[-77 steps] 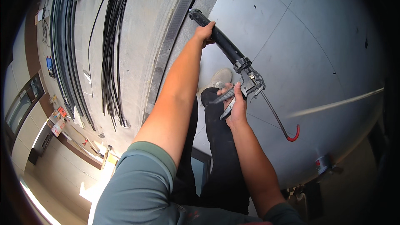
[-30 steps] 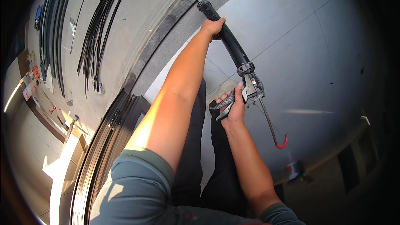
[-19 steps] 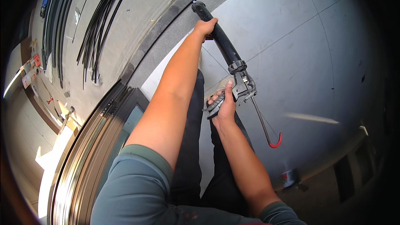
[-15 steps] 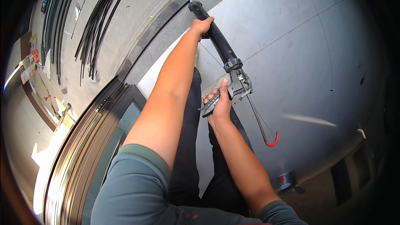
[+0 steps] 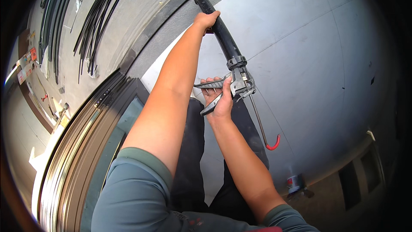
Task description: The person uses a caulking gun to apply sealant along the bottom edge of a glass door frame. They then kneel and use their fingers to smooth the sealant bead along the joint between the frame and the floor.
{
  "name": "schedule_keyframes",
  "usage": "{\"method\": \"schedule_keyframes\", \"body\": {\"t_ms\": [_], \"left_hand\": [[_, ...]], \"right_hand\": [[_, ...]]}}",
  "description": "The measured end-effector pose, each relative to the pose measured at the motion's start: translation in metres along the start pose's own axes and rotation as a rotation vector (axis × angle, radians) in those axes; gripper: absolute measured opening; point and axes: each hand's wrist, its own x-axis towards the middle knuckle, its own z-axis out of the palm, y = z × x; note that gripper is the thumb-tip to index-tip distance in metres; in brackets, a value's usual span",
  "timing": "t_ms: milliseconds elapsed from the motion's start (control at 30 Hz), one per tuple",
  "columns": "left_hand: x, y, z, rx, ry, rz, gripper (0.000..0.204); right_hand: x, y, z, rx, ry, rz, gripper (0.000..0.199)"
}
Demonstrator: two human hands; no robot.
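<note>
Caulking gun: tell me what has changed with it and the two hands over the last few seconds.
The view has swung: the bronze frame now fills more of the lower left, and the black strips sit further up. The caulking gun keeps its nozzle at the dark seam. Both grips are unchanged: left hand on the black tube, right hand on handle and trigger. The red-tipped rod still trails behind.

The left hand [image 5: 207, 19] grips the black tube of a caulk gun [image 5: 223, 43] near its tip, which meets a dark seam [image 5: 171, 13] beside a grey panel [image 5: 309, 60]. The right hand [image 5: 219, 99] wraps the metal handle and trigger. A red-tipped rod [image 5: 262, 125] hangs behind. Black strips [image 5: 92, 25] lie at left.
</note>
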Motion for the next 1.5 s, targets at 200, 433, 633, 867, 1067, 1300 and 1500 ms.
{"method": "schedule_keyframes", "body": {"t_ms": [200,433,633,867,1067,1300,1500], "left_hand": [[-0.009,0.006,-0.004,-0.013,-0.033,0.01,0.053],[0.0,-0.003,-0.006,-0.019,-0.032,0.018,0.05],[-0.003,-0.013,-0.014,-0.02,-0.028,0.016,0.05],[-0.014,-0.03,-0.031,-0.011,-0.01,-0.001,0.051],[-0.024,-0.041,-0.039,-0.012,0.032,-0.074,0.053],[-0.03,-0.053,-0.045,-0.055,0.027,0.002,0.052],[-0.035,-0.069,-0.055,-0.07,0.049,-0.002,0.051]], "right_hand": [[-0.005,0.006,0.006,-0.044,0.033,-0.002,0.059],[-0.001,0.01,0.001,-0.068,0.083,0.021,0.055],[-0.008,0.021,0.0,-0.066,0.066,-0.017,0.052],[-0.021,0.038,0.0,-0.113,0.153,0.007,0.052],[-0.033,0.045,0.0,-0.107,0.189,0.072,0.051],[-0.037,0.045,-0.013,-0.184,0.158,0.061,0.054],[-0.04,0.056,-0.027,-0.224,0.159,0.078,0.055]]}}
